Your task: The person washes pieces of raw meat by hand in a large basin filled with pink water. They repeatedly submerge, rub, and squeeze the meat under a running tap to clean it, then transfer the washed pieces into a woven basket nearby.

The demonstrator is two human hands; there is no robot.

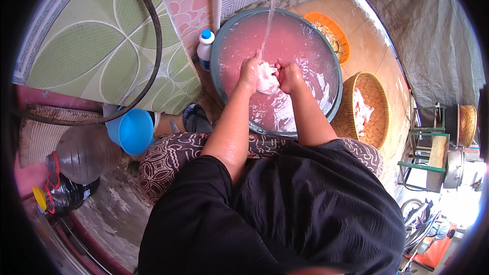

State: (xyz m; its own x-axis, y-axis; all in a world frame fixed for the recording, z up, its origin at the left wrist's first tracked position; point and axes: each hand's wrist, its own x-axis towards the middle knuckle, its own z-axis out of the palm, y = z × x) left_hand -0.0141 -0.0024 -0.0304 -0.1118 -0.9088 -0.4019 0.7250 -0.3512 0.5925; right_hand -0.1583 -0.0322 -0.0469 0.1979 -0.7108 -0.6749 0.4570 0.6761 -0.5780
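Over a large round grey-green tub (218, 76) of cloudy pinkish water, both of my hands grip a pale, wet piece of raw meat (267, 80), which looks like chicken. My left hand (249, 71) is closed around its left side. On the right side, my right hand (290, 76) pinches it with bent fingers. A thin stream of water (270, 12) falls from above onto or just beside my left hand. To the right of the tub, a woven basket (381, 94) holds more pale pink meat pieces (362, 111).
An orange bowl (345, 46) with yellowish bits stands beyond the basket. At the tub's left are a white bottle with a blue cap (205, 50) and a blue plastic dipper (136, 133). A black hose (156, 46) arcs across the left. Green metal frames (423, 150) stand far right.
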